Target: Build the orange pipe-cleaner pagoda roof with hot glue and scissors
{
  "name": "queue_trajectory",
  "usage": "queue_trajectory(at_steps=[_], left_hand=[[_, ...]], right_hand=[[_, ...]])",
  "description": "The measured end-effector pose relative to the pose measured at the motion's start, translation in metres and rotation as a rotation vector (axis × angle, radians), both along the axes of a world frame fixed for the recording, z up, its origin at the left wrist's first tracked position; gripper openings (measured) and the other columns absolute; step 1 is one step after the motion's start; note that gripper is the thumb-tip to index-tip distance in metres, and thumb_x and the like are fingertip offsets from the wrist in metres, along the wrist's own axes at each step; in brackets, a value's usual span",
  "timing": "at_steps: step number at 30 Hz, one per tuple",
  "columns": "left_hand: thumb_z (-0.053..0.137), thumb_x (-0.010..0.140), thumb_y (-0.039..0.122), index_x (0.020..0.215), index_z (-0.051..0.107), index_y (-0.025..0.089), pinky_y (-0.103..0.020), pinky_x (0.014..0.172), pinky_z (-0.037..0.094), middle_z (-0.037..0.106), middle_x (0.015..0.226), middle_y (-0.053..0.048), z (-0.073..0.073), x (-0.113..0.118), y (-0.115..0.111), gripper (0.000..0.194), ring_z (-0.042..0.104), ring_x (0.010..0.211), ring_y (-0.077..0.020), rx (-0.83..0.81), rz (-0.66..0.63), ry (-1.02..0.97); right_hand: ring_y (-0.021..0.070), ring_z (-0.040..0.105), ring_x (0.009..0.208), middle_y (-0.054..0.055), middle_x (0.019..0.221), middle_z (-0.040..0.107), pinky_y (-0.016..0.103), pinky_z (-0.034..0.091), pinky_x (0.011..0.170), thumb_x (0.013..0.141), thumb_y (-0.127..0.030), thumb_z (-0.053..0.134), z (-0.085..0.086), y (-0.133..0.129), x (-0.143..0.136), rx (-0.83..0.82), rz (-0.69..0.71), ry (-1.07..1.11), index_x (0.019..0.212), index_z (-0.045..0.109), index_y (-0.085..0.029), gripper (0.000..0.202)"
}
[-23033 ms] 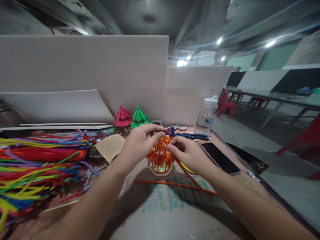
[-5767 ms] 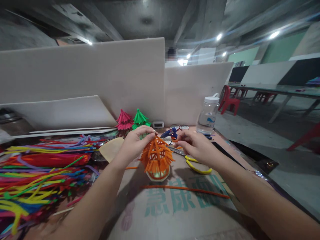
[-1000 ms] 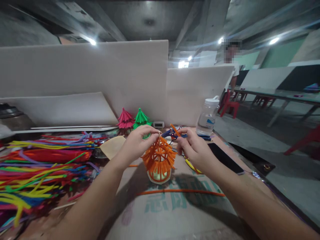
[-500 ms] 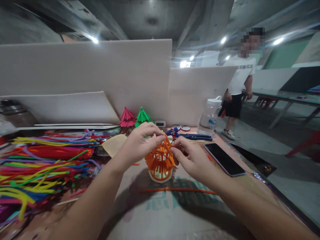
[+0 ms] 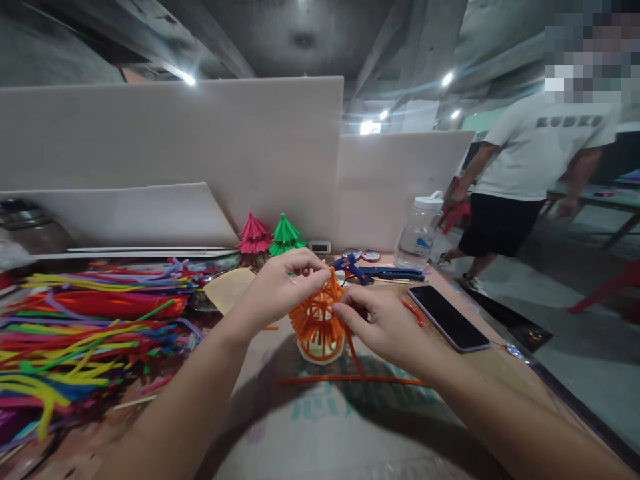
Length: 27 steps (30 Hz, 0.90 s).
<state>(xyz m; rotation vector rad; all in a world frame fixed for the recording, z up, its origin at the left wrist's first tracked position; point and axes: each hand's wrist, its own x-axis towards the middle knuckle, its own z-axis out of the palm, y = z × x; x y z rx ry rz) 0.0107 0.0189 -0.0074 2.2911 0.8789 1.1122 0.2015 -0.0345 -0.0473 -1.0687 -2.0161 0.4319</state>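
An orange pipe-cleaner tower [image 5: 320, 323] with a fringed tier stands upright on a pale base on the table. My left hand [image 5: 293, 283] pinches its tip from the left, thumb and fingers together. At the tower's right side, my right hand [image 5: 367, 320] is closed, fingertips pressed on an orange pipe cleaner [image 5: 356, 357] that slants down below the hand. Another orange pipe cleaner [image 5: 320, 381] lies across the table in front of the tower.
Colourful pipe cleaners [image 5: 90, 333] pile up at left. Pink [image 5: 254, 237] and green [image 5: 285, 237] small towers stand behind. At right are a phone [image 5: 449, 318], a water bottle [image 5: 417, 233], a blue glue gun [image 5: 353, 267] and orange-handled pliers [image 5: 414, 311]. A person [image 5: 535, 160] walks beyond the table.
My right hand has moved slightly down and left, and a slanting orange pipe cleaner now shows below it. The person has come nearer and further right. My left hand barely moved.
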Motion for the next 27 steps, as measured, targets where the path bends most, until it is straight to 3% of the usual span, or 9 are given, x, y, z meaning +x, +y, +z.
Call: queue_trajectory(at_steps=[7,11,14,17,19,22,24,27], left_hand=[[0.064,0.088,0.039,0.085,0.073,0.020,-0.025,0.067,0.047,0.070,0.081,-0.002,0.002,-0.003,-0.003,0.022,0.064,0.079,-0.0166,-0.142,0.007,0.007],[0.061,0.089,0.040,0.090,0.067,0.018,-0.024,0.064,0.049,0.066,0.077,-0.001,0.003,-0.002,-0.002,0.023,0.063,0.072,-0.0148,-0.208,-0.036,-0.133],[0.056,0.093,0.040,0.094,0.060,0.019,-0.023,0.058,0.047,0.059,0.066,0.002,0.001,-0.003,0.004,0.021,0.060,0.061,-0.0131,-0.263,-0.015,-0.255],[0.050,0.096,0.040,0.097,0.058,0.020,-0.021,0.047,0.038,0.048,0.057,0.005,-0.003,-0.005,0.011,0.021,0.049,0.049,-0.0107,-0.264,0.046,-0.255],[0.050,0.096,0.040,0.098,0.062,0.020,-0.022,0.049,0.038,0.054,0.062,0.003,-0.005,-0.007,0.013,0.024,0.049,0.053,-0.0113,-0.188,0.111,-0.182],[0.055,0.093,0.041,0.101,0.069,0.018,-0.026,0.068,0.048,0.070,0.089,-0.004,-0.004,-0.006,0.014,0.028,0.063,0.078,-0.0170,-0.082,0.182,-0.045],[0.059,0.090,0.041,0.104,0.071,0.017,-0.029,0.078,0.049,0.073,0.099,-0.006,-0.004,-0.004,0.013,0.031,0.065,0.089,-0.0203,-0.080,0.177,0.009],[0.057,0.091,0.040,0.107,0.072,0.018,-0.030,0.078,0.050,0.072,0.099,-0.007,-0.007,0.000,0.012,0.031,0.065,0.088,-0.0201,-0.082,0.143,0.014]], right_hand=[[0.0113,0.047,0.055,-0.002,0.061,0.054,0.024,0.030,0.053,0.095,-0.029,0.051,0.000,-0.001,-0.002,-0.070,0.006,-0.029,0.069,0.055,-0.019,0.028],[0.0112,0.046,0.054,-0.003,0.058,0.052,0.024,0.030,0.053,0.095,-0.034,0.050,0.003,0.004,0.005,-0.047,-0.007,-0.031,0.066,0.054,-0.019,0.033],[0.0115,0.047,0.053,-0.003,0.056,0.053,0.024,0.032,0.053,0.095,-0.037,0.050,0.005,0.019,0.024,0.008,-0.121,0.004,0.068,0.056,-0.019,0.033],[0.0136,0.053,0.057,-0.002,0.060,0.060,0.025,0.037,0.055,0.093,-0.038,0.052,0.001,0.044,0.050,-0.015,-0.285,0.038,0.076,0.061,-0.018,0.028],[0.0164,0.060,0.067,0.002,0.073,0.068,0.026,0.043,0.062,0.091,-0.038,0.056,-0.011,0.064,0.065,-0.057,-0.396,0.036,0.085,0.064,-0.018,0.023],[0.0206,0.066,0.086,0.010,0.100,0.072,0.031,0.050,0.077,0.088,-0.031,0.060,-0.039,0.092,0.079,-0.124,-0.429,0.022,0.103,0.066,-0.014,0.023],[0.0231,0.068,0.095,0.014,0.114,0.070,0.035,0.051,0.085,0.085,-0.024,0.063,-0.061,0.108,0.084,-0.173,-0.424,0.004,0.119,0.063,-0.013,0.035],[0.0273,0.063,0.116,0.018,0.131,0.063,0.039,0.047,0.099,0.085,-0.021,0.065,-0.086,0.129,0.088,-0.223,-0.412,-0.028,0.133,0.056,-0.012,0.050]])
